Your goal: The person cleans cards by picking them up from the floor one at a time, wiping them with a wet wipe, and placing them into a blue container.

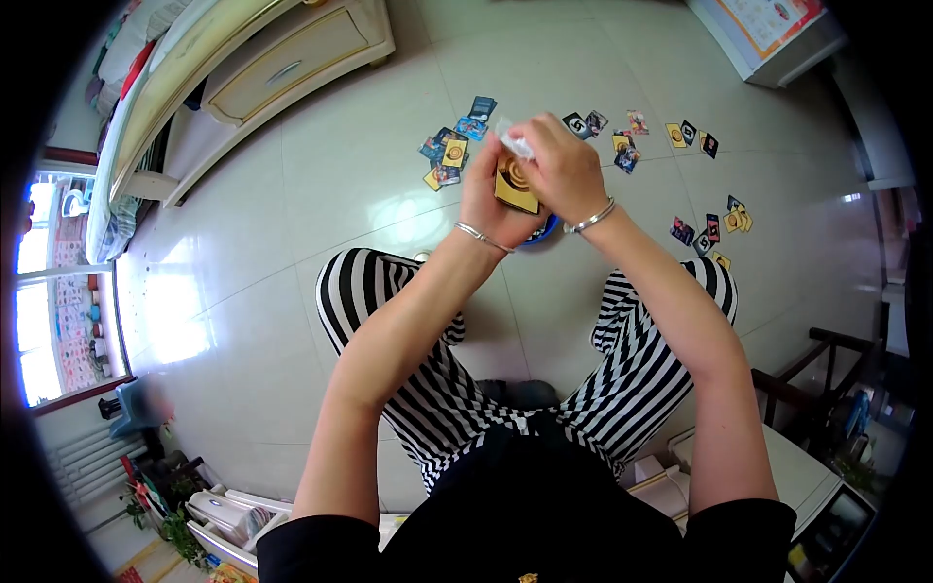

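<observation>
Small groups of cards lie on the floor beyond and to the right of the hands: a left cluster (454, 153) just past the left hand (486, 194), a middle cluster (627, 158) beyond the right hand (559, 170), and, farther right, a far-right cluster (688, 133) and a near-right cluster (712, 227) by the striped knee. The left hand is closed around a gold-faced card (517, 189), held above the floor between the spread knees; the right hand is pinched on a crumpled white wad (515, 141) at the card's upper end. A silver bangle circles each wrist. Directly below the hands, a blue round object (547, 231) stands largely blocked by them

The card's upper part is hidden behind the right hand and the wad, and whether more cards lie under it is hard to tell. The contents of the blue object cannot be made out, the prints on most floor cards are too small to read, and a patch at lower left is blurred. Black corners cut off the room's edges

The floor (525, 321) is pale, glossy tile with bright glare at left. A cream drawer unit (287, 70) stands at upper left, a window (37, 335) at far left, and a dark wooden frame (831, 338) at right
</observation>
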A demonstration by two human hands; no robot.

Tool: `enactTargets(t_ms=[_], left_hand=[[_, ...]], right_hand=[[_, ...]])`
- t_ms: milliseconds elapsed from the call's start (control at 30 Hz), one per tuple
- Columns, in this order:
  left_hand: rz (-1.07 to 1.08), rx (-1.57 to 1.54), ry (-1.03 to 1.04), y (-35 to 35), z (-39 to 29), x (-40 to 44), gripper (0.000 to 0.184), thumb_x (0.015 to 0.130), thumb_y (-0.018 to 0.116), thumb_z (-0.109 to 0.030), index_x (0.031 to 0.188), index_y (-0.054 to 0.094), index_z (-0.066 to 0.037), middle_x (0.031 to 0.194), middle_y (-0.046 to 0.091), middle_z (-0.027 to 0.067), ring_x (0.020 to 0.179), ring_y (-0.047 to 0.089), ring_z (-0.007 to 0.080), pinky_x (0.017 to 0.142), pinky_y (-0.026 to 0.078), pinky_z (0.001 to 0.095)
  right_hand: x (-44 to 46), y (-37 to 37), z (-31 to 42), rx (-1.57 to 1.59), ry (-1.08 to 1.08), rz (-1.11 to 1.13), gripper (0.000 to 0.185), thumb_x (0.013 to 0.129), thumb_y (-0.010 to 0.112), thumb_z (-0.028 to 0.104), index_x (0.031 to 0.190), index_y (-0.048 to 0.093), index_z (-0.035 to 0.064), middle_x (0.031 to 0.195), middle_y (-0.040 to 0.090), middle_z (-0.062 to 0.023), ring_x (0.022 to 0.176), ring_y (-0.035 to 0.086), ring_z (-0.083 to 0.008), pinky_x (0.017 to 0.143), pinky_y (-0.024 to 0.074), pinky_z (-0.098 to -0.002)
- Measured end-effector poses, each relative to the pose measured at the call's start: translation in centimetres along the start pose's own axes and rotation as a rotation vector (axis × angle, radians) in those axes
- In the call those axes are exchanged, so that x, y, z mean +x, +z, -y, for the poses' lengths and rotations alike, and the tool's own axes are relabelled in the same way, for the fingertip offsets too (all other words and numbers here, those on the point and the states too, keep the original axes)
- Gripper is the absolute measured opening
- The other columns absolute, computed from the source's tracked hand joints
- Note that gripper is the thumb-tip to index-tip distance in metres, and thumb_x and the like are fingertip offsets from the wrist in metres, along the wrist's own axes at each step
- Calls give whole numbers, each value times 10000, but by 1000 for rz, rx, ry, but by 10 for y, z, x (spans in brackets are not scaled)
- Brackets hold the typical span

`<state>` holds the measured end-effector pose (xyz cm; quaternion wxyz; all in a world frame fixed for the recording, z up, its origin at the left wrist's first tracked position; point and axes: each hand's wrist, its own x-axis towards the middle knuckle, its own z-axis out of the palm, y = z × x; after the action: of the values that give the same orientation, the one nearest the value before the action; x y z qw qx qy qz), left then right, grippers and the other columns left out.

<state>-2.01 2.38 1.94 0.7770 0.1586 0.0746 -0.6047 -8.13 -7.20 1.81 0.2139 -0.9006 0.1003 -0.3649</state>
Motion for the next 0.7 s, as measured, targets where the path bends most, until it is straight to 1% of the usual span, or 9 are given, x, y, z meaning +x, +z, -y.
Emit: enactTargets(t_ms=[67, 167, 267, 333, 400, 567, 633, 667, 700], left_hand=[[-34, 0, -10, -4, -2, 1, 417, 906, 355, -447, 1046, 519, -91, 1108, 539, 115, 1016, 525, 235, 903, 408, 395], [-27, -27, 3, -7, -10, 3, 383, 914, 352, -419, 1034, 526, -99, 1084, 554, 97, 1009, 529, 232, 902, 406, 397], [-13, -6, 70, -13, -10, 2, 406, 926, 330, -364, 1170, 454, -65, 1199, 494, 140, 1134, 463, 259, 999, 324, 421], [-29, -60, -22, -14, -5, 5, 348, 923, 348, -374, 1042, 518, -94, 1020, 582, 78, 992, 542, 228, 888, 416, 395], [0, -60, 10, -21, -3, 9, 340, 925, 345, -354, 1034, 527, -88, 1033, 580, 81, 1001, 539, 225, 895, 413, 380], [-119, -68, 162, -27, -19, 20, 335, 923, 310, -266, 1120, 456, -39, 1142, 523, 152, 1096, 489, 298, 960, 363, 451], [-170, -57, 267, -24, -26, 20, 348, 915, 277, -205, 1164, 423, -10, 1180, 490, 202, 1114, 467, 361, 958, 364, 487], [-169, -58, 268, -23, -28, 19, 348, 915, 277, -205, 1164, 423, -10, 1180, 490, 202, 1114, 467, 361, 958, 364, 487], [-110, -60, 274, -23, -29, 19, 352, 913, 276, -203, 1171, 416, -8, 1188, 487, 200, 1116, 466, 359, 957, 367, 485]], right_hand=[[3, -1, 0, -16, 58, -24, 160, 719, 620, 82, 847, 524, 78, 791, 529, -74, 664, 568, -268, 551, 450, -351], [-12, 6, 12, 103, -36, 74, 175, 702, 621, 116, 859, 544, 128, 826, 553, -50, 697, 582, -259, 567, 475, -357], [-20, 2, 18, 264, -64, 138, 192, 695, 624, 112, 870, 546, 126, 840, 559, -48, 705, 583, -262, 572, 478, -358], [-14, 4, 6, 171, 0, 134, 183, 696, 616, 98, 861, 540, 111, 833, 558, -50, 697, 585, -266, 568, 483, -355], [-1, 1, -6, -40, 66, 79, 185, 698, 611, 90, 868, 539, 103, 833, 560, -54, 679, 589, -268, 565, 487, -352], [-19, 6, 7, -14, -9, 216, 189, 724, 603, 136, 902, 542, 117, 827, 560, -71, 652, 590, -263, 559, 488, -367], [-26, -1, 12, 75, 115, 327, 139, 770, 589, 221, 797, 554, 89, 705, 563, -89, 612, 570, -275, 517, 447, -374], [-27, -3, 12, 117, 176, 377, 195, 792, 581, 263, 745, 560, 75, 644, 565, -98, 591, 560, -281, 496, 427, -378], [-28, -4, 10, 236, 328, 379, 328, 830, 556, 334, 683, 549, 40, 542, 530, -89, 542, 547, -225, 491, 398, -344]])
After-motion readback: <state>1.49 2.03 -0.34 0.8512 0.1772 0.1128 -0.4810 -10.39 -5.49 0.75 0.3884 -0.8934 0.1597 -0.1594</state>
